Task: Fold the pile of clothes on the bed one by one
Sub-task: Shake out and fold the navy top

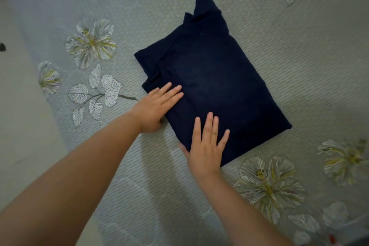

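While the navy garment [211, 78] lies folded mid-frame on the bed [299, 56] | left hand [153, 110], right hand [205, 150]: flat, fingers straight, pressing | fabric likely soft, light, limp; lift from underneath at lower-left edge.

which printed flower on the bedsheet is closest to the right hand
The big flower just right of the right hand's wrist, below the navy garment's near corner. The other flowers lie further off, left of the left hand or along the edges.

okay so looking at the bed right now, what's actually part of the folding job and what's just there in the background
Part of the job:
- dark navy garment, folded into a rectangle
- left hand and right hand, both pressing flat on it

Just there:
- floral bedsheet under the garment
- small dark object at the left edge, too small to identify
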{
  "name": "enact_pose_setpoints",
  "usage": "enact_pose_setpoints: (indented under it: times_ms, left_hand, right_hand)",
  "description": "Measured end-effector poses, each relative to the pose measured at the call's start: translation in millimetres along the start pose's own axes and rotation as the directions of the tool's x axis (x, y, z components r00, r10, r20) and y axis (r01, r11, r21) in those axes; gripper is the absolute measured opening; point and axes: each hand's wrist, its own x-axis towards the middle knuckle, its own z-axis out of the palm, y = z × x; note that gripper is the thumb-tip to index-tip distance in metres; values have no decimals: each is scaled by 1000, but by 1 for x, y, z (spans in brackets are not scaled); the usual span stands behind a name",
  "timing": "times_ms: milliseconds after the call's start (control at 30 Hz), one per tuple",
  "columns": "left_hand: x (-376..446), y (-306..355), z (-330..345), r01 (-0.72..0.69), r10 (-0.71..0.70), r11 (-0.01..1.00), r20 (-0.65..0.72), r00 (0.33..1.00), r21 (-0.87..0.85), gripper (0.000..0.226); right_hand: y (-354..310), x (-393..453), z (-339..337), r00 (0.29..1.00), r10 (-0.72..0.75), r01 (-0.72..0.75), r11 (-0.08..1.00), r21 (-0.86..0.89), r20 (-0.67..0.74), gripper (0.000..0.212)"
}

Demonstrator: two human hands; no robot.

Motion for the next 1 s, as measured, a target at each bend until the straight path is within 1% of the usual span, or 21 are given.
enact_pose_setpoints:
  times_ms: [67, 133, 200, 300, 333, 400, 433, 467, 533, 600, 700, 733, 800, 833, 933, 1000]
  left_hand:
    - [0, -2, 1, 3, -3, 1000, -47, 999, -4, 83]
    - [1, 3, -2, 75, -72, 997, -99, 992, 29, 75]
    - [5, 12, -9, 137, -123, 988, -192, 974, 63, 64]
    - [17, 30, -19, 98, -40, 984, -343, 939, 151, 46]
    - [22, 34, -19, 114, -53, 982, -362, 930, 149, 46]
    - [30, 49, -18, 171, -141, 983, -313, 939, 70, 54]
    - [34, 57, -16, 189, -174, 981, -270, 947, 32, 54]
    - [39, 66, -13, 206, -194, 978, -236, 952, 30, 53]
    - [51, 84, -8, 233, -214, 965, -147, 966, 119, 52]
    - [58, 102, -12, 246, -232, 955, -99, 968, 168, 53]
    - [64, 131, -37, 245, -230, 953, -102, 968, 180, 51]
    - [66, 142, -50, 253, -236, 950, -108, 966, 184, 51]
    - [76, 165, -82, 270, -252, 944, -118, 961, 187, 53]
    - [82, 177, -97, 273, -254, 945, -124, 959, 181, 53]
    - [109, 225, -151, 235, -206, 958, -179, 962, 162, 51]
    - [130, 259, -183, 197, -156, 965, -227, 961, 173, 47]
  right_hand:
    - [6, 1, 0, 998, -30, 32, 999, 29, -48, 95]
    - [18, 3, -3, 990, -85, 91, 995, 49, -109, 90]
    - [35, 6, -6, 973, -159, 168, 985, 43, -170, 84]
    - [63, 9, -12, 944, -243, 258, 965, 41, -221, 78]
    - [74, 9, -15, 937, -264, 280, 959, 44, -227, 77]
    - [97, 7, -20, 928, -295, 311, 950, 38, -230, 76]
    - [109, 5, -23, 925, -303, 317, 948, 30, -229, 75]
    - [121, 4, -25, 924, -306, 320, 947, 27, -232, 73]
    - [144, 2, -31, 916, -309, 332, 942, 50, -254, 68]
    - [165, 2, -41, 920, -309, 335, 939, 77, -240, 71]
    - [194, 4, -70, 944, -302, 313, 947, 71, -130, 80]
    - [205, 3, -82, 947, -309, 315, 947, 67, -84, 80]
    - [233, 4, -105, 935, -351, 355, 930, 91, -60, 73]
    - [247, 5, -117, 940, -338, 341, 933, 117, -47, 70]
    - [297, 1, -166, 956, -256, 275, 953, 130, -142, 67]
    - [330, -3, -201, 961, -213, 235, 965, 112, -178, 66]
